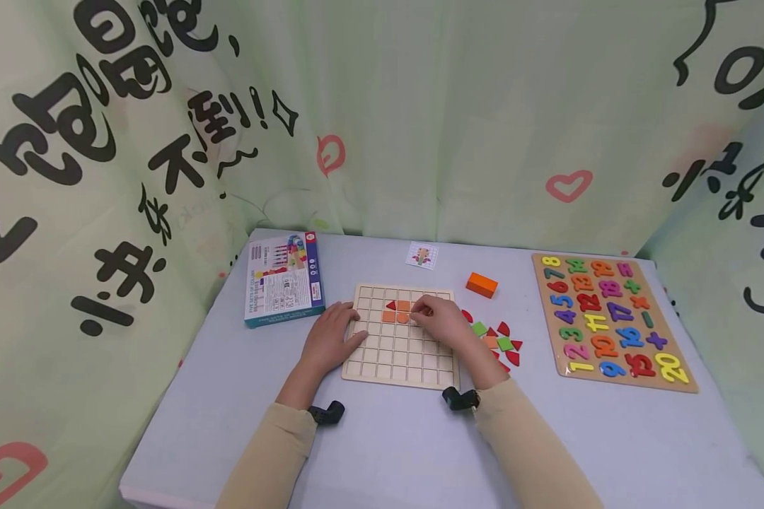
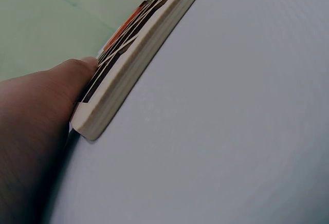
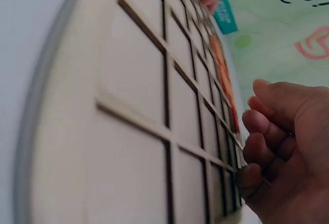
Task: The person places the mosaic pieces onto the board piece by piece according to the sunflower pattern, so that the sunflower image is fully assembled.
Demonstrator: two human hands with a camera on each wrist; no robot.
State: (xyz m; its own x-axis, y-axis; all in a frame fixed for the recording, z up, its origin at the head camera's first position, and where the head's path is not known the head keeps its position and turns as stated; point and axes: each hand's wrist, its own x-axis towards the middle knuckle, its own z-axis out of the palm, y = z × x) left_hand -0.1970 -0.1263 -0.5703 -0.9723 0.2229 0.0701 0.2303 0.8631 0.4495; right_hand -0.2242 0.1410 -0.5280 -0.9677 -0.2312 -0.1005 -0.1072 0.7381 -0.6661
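A wooden grid board (image 1: 400,357) lies flat in the middle of the table. A red triangle (image 1: 391,305) and several orange pieces (image 1: 396,316) sit in its upper cells. My left hand (image 1: 350,325) rests with straight fingers on the board's left edge (image 2: 133,64); the hand's side (image 2: 51,95) touches that edge. My right hand (image 1: 428,311) lies on the board just right of the orange pieces, fingers curled (image 3: 257,147) against the grid. No piece shows between them. Whatever sits under the right palm is hidden.
Loose red, green and orange pieces (image 1: 501,341) lie right of the board, with an orange block (image 1: 481,284) behind them. A number puzzle (image 1: 611,322) fills the right side. A blue box (image 1: 283,278) stands at the left, a small card (image 1: 421,255) at the back. Curtains enclose the table.
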